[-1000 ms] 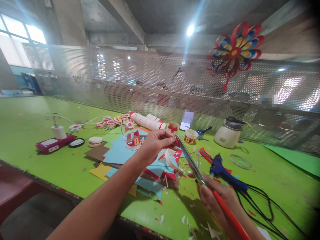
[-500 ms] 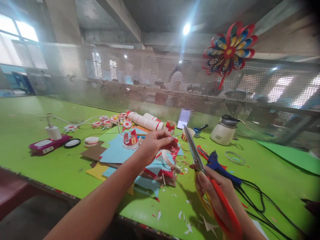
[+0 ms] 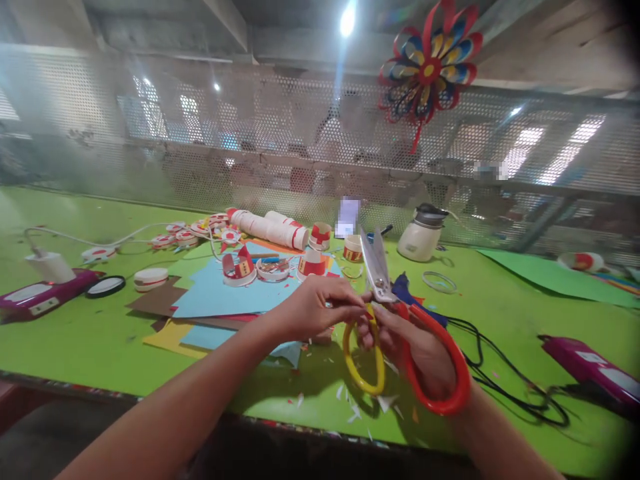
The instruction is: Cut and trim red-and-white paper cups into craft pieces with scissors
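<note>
My right hand [image 3: 415,340] is closed around the scissors [image 3: 379,267], which have one red and one yellow handle loop. The blades point up and away, slightly apart. My left hand [image 3: 325,308] is pinched beside the yellow loop, its fingertips close to my right fingers; what they hold, if anything, is too small to tell. Behind my left hand, a cut paper cup piece [image 3: 311,265], red and white, stands near the blue paper [image 3: 220,293]. White and red scraps [image 3: 353,407] lie on the green table below the scissors.
Further back are white cup stacks [image 3: 270,229], a phone [image 3: 347,218] and a white kettle [image 3: 421,233]. Purple power strips [image 3: 595,367] [image 3: 47,293] lie at right and left. A blue glue gun [image 3: 404,288] with black cables lies behind my right hand. A paper flower [image 3: 429,70] hangs above.
My hands have come together, the left moving right towards the scissors. The scissors' blades have opened and their handles have spread apart. The view has shifted right and down.
</note>
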